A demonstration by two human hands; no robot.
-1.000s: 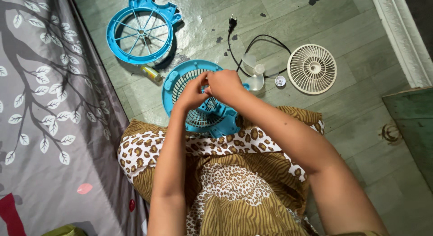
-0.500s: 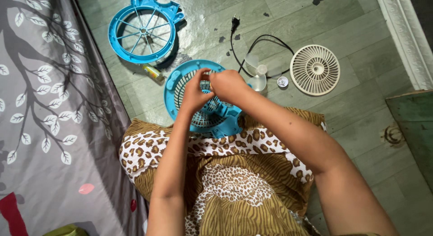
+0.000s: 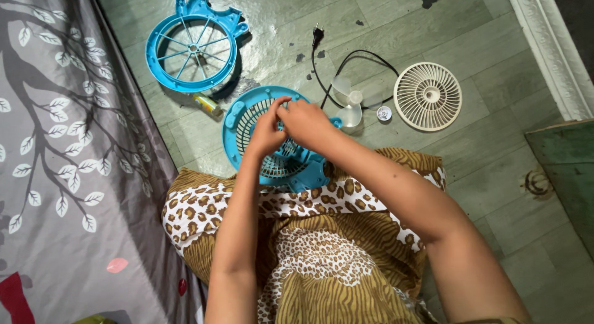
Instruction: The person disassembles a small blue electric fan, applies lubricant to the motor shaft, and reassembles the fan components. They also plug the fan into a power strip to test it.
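Since half a second ago: barely any change, both hands still bunched over the blue fan housing (image 3: 291, 166), the whole scene only slid slightly in view. Left hand (image 3: 267, 133) curled, fingertips pinching at the top of the grille; right hand (image 3: 307, 123) likewise closed in, fingers meeting the left's over the same spot. Whatever sits between the fingertips too small to make out.

Housing lying flat on the floor (image 3: 260, 45) just beyond the knees, touching the leopard-print cloth (image 3: 309, 237), grille face up, round with a squarish foot toward the lap, so long axis running from lap away.

Farther off: blue spoked ring (image 3: 192, 45) to the upper left, white round grille (image 3: 428, 96) to the right, black cord with plug (image 3: 346, 67) between, clear fan blade (image 3: 351, 104) just beside the right hand. Grey leaf-patterned sheet (image 3: 55, 144) along the left.
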